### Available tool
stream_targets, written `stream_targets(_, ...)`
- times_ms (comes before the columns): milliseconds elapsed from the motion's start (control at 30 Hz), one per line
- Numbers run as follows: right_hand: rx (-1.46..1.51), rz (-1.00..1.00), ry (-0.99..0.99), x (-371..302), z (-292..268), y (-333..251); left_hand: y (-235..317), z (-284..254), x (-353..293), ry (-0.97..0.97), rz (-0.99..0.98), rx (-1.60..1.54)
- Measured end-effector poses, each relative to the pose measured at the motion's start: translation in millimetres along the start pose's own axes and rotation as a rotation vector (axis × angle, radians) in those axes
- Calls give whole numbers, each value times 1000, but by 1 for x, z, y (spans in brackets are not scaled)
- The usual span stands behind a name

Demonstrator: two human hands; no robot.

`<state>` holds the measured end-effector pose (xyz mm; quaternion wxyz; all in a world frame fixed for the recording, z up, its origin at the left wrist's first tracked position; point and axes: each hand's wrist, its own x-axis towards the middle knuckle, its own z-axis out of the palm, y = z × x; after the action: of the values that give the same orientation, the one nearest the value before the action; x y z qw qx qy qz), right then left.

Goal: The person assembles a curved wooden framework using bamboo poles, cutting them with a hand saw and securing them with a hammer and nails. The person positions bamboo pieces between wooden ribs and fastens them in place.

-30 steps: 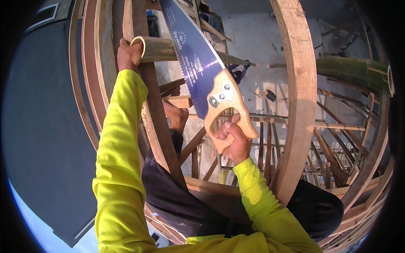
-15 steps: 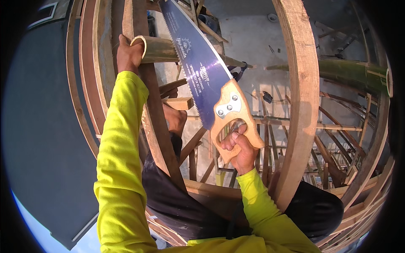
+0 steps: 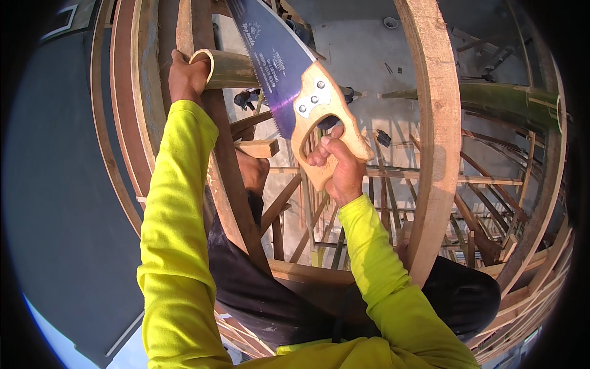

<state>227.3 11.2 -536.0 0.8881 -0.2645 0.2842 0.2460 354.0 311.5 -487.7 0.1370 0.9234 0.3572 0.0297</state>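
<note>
My right hand [image 3: 337,165] is closed through the wooden handle of a hand saw [image 3: 275,64]. The saw's dark blue blade slants up and away to the left, its toothed edge against a bamboo pole [image 3: 235,69]. At the left, my left hand [image 3: 188,77] grips the pole's hollow cut end, beside an upright-looking timber beam [image 3: 230,184]. Part of that hand's fingers is hidden behind the pole and beam. Past the blade, the rest of the pole is covered by the saw.
I am perched high on a timber frame; the concrete floor [image 3: 356,52] lies far below. A thick beam [image 3: 433,141] runs along my right, with a green bamboo pole [image 3: 510,101] beyond. My bare foot [image 3: 252,172] rests by a short wood block [image 3: 258,148]. A dark wall stands left.
My right hand has pushed the saw forward, away from me, and slightly left. My left hand stays on the bamboo pole's end. A person below has come into view beside the blade.
</note>
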Motion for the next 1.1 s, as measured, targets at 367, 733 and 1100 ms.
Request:
stream_targets(367,-3,0,-52,1,-3,1,-2,0,-11,14,2,-24)
stream_targets(733,-60,-10,-2,3,1,-6,6,-3,2,20,52,23)
stream_targets(1100,19,65,0,-1,-11,-8,11,-3,-8,15,12,29)
